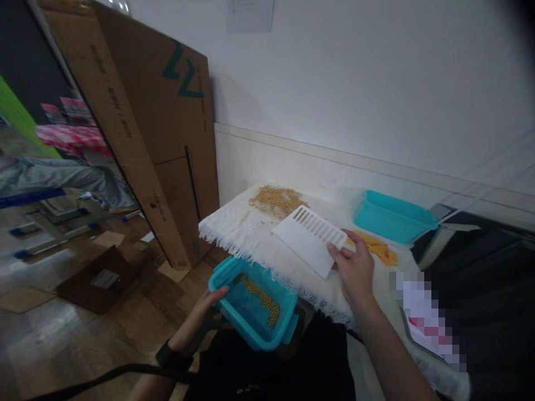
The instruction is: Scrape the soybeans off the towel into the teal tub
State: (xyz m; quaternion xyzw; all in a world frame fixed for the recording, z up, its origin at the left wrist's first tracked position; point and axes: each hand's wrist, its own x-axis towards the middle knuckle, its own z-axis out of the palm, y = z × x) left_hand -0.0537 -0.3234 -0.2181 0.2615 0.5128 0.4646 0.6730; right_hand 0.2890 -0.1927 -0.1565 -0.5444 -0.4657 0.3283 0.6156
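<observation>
My left hand (209,312) grips the left side of a teal plastic tub (242,337), its thumb over the rim. The tub is tilted below the table's front edge, with a band of yellowish beans (263,298) lying inside. My right hand (355,267) pinches the right end of a flat white plastic piece (303,242), which has a row of slots along its far side. This piece is over the cloth-covered table (228,220). Beyond it, a loose pile of similar beans (278,200) lies on the white fringed cloth.
Toward the back right of the table stands a second teal tray (393,217). A yellow cloth (380,250) lies in front of it. A tall cardboard box (167,139) leans at the left, by the wall. Flattened cardboard (98,278) lies on the wooden floor.
</observation>
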